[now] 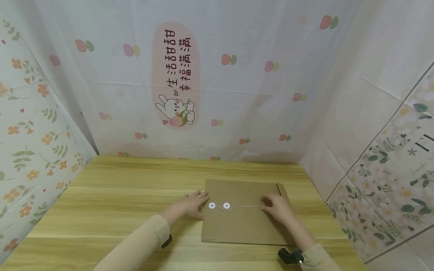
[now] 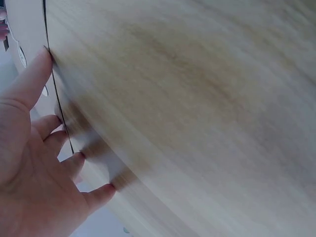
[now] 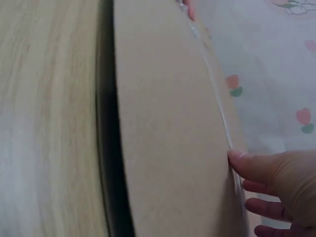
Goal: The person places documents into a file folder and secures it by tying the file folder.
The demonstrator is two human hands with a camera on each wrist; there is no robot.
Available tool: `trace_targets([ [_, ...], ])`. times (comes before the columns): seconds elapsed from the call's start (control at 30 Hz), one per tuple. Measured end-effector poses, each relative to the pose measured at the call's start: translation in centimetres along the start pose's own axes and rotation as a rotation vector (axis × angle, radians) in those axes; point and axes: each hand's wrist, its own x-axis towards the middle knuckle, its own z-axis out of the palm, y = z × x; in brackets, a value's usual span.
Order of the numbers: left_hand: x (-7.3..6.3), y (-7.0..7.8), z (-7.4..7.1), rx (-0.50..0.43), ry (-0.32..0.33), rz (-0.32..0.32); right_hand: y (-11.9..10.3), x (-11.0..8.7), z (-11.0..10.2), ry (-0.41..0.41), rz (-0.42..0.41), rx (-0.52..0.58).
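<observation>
A brown kraft paper document envelope [image 1: 244,226] lies flat on the wooden table. Two white round buttons sit near its left edge, the inner button [image 1: 226,206] and the outer button [image 1: 211,205]. A thin white string [image 1: 245,206] runs from them to the right across the paper. My right hand [image 1: 278,209] pinches the string between thumb and fingers over the envelope's right part; the right wrist view shows the thumb [image 3: 242,160] on it. With fingers spread, my left hand [image 1: 192,205] rests along the left edge, its thumb [image 2: 37,74] and fingertips at that edge.
The wood-grain table [image 1: 112,203] reaches to a hanging cloth [image 1: 257,90] printed with fruit and a rabbit. Flowered cloths hang at left and right. Black wrist mounts, one at the right wrist [image 1: 289,256], sit close over the table.
</observation>
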Motion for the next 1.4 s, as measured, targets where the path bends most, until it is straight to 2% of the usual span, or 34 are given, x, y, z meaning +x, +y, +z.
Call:
trace_targets([
  [0.23, -0.1, 0.1, -0.1, 0.004, -0.006, -0.006, -0.1, 0.0, 0.6, -0.072, 0.041, 0.003],
  [0.43, -0.1, 0.0, -0.1, 0.011, -0.003, -0.007, -0.3, -0.4, 0.6, -0.095, -0.019, -0.073],
  [0.63, -0.2, 0.2, -0.2, 0.020, 0.002, -0.010, 0.0, -0.9, 0.4, -0.103, -0.084, -0.098],
  [1.07, -0.1, 0.2, -0.1, 0.026, -0.004, -0.025, -0.2, -1.1, -0.1, -0.157, -0.077, -0.130],
  [1.23, -0.1, 0.2, -0.2, 0.019, -0.003, -0.023, -0.4, -1.1, -0.7, -0.206, -0.140, -0.113],
  [1.4, -0.2, 0.1, -0.1, 0.008, -0.007, -0.022, -0.6, -1.4, -1.4, -0.284, -0.218, -0.032],
])
